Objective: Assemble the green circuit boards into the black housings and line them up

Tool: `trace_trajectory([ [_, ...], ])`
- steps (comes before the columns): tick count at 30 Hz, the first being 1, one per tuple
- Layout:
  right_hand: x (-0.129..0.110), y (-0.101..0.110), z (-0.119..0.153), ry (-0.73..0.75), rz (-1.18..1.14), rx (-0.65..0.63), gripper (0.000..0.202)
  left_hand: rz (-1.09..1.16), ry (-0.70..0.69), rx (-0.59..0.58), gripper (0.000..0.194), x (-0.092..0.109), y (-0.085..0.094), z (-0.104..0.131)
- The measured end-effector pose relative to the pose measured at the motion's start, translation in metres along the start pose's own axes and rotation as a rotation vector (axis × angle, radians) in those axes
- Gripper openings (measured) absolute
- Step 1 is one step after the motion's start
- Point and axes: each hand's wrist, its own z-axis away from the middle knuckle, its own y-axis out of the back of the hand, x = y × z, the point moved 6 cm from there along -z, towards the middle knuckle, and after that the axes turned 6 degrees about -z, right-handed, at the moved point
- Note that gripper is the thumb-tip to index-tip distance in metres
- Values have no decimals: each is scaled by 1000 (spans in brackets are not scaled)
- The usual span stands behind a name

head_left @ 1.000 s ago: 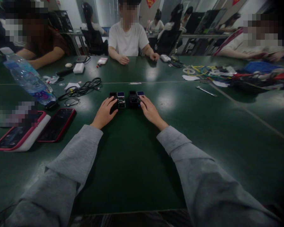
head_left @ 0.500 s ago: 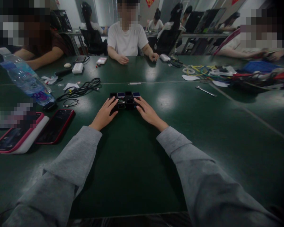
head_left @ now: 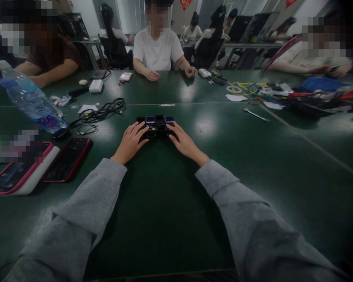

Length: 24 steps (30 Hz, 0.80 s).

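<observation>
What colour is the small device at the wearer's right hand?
The device is mostly black where visible, best seen in the head view.

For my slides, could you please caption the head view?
Left hand and right hand rest on two small electronic modules, side by side on a green table.

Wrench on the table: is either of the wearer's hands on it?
No: the wrench lies off to the right on the green table, while the left hand and right hand are at the small black devices.
</observation>
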Motion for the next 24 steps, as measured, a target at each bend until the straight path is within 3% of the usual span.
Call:
trace_trajectory([
  [13,-6,3,1,-24,22,-17,46,23,-61,4,48,-5,-5,-11],
  [24,-7,1,-2,-15,79,-28,46,86,-114,105,37,-10,-6,-15],
])
